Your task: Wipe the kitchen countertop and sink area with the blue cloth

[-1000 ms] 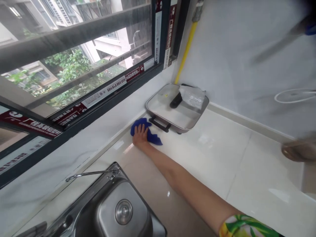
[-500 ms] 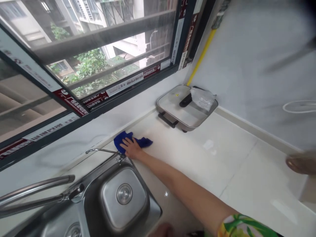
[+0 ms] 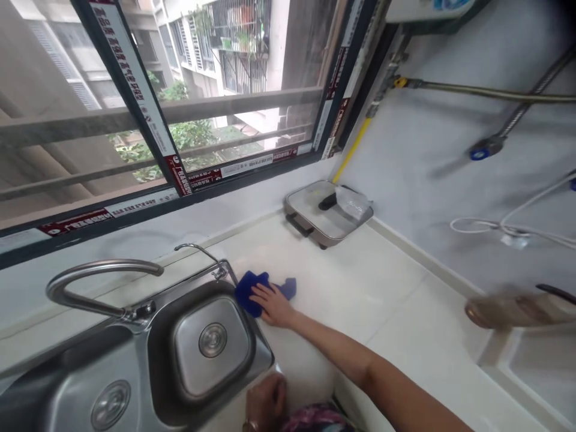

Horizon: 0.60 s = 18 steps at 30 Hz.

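Note:
My right hand (image 3: 273, 305) presses down on a blue cloth (image 3: 248, 292), its fingers laid across it. The cloth lies crumpled on the white countertop (image 3: 333, 288), against the right rim of the steel sink (image 3: 157, 384), with one end sticking out beyond the hand. Lower down, by the sink's front right corner, my left hand (image 3: 267, 396) rests with its fingers curled in, and nothing shows in it. A thin small tap (image 3: 200, 247) stands at the sink's back corner, just behind the cloth.
A lidded electric pan (image 3: 330, 216) with a plastic bag on it stands in the back corner. A large curved faucet (image 3: 103, 270) rises behind the sink. A yellow pipe (image 3: 353, 150) and a looped white cable (image 3: 477, 225) run along the right wall. A brown object (image 3: 508, 309) is blurred at right.
My right hand and the blue cloth have come back from behind the small tap to beside the sink's right rim. My left hand shows more fully. The view has shifted.

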Available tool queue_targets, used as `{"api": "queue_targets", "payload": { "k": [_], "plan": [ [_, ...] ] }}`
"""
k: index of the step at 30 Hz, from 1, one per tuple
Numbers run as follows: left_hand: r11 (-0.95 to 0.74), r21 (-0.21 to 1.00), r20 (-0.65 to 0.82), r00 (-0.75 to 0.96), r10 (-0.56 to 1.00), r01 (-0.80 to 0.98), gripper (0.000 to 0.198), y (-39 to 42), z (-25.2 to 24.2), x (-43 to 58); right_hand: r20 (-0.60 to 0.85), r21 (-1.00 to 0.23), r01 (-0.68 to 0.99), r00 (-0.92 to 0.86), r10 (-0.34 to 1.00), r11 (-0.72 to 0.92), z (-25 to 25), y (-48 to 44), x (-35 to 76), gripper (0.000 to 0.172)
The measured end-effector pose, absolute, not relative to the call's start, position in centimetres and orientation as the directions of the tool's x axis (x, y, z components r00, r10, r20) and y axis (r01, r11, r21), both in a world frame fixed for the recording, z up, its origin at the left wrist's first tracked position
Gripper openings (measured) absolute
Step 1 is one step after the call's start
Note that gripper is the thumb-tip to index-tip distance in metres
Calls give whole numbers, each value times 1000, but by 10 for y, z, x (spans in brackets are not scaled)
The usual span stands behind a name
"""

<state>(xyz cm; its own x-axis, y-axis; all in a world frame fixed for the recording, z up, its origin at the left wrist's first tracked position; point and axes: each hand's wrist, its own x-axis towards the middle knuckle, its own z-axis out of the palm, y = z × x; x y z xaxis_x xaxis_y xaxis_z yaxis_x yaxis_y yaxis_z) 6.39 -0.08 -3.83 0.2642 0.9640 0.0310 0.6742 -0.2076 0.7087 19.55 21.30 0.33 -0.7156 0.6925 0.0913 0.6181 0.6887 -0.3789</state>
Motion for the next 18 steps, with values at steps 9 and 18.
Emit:
{"api": "queue_targets", "payload": {
  "k": [9, 18],
  "plan": [
    [-185, 716, 75, 189, 979, 674, 27, -1, -9, 71, 81, -388, 651, -681, 727, 653, 10, 109, 255, 70],
    [212, 716, 31, -334, 942, 665, 29, -79, 6, 15, 77, -366, 609, -734, 675, 704, 13, 50, 313, 70]
  ]
}}
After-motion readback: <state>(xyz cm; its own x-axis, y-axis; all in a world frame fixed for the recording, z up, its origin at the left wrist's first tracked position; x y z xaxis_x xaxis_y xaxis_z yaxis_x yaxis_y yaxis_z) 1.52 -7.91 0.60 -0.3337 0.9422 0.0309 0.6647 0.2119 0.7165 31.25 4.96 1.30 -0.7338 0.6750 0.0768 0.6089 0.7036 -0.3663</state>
